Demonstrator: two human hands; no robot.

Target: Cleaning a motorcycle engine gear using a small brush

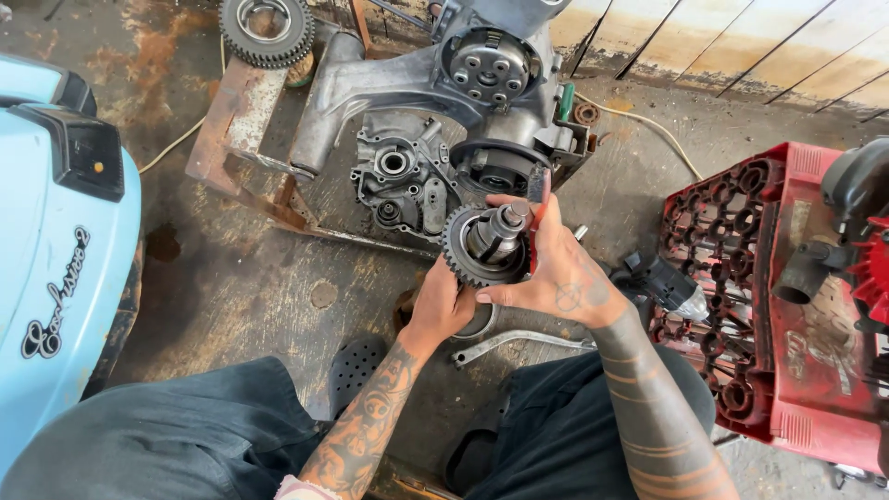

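My left hand (443,306) grips a toothed gear with a steel shaft (483,243) from below, holding it up over the floor. My right hand (556,268) closes on a thin red-handled tool (542,199) whose tip meets the top of the shaft. Just behind stands an opened engine case (407,176) with bearings and holes showing, joined to a grey clutch housing (491,65). Both forearms are tattooed.
A light blue scooter body (56,241) fills the left edge. A red plastic crate (769,296) with black parts sits at the right. Another large gear (267,30) rests on a rusty metal stand (236,120). A metal wrench (519,341) lies on the stained concrete floor by my knees.
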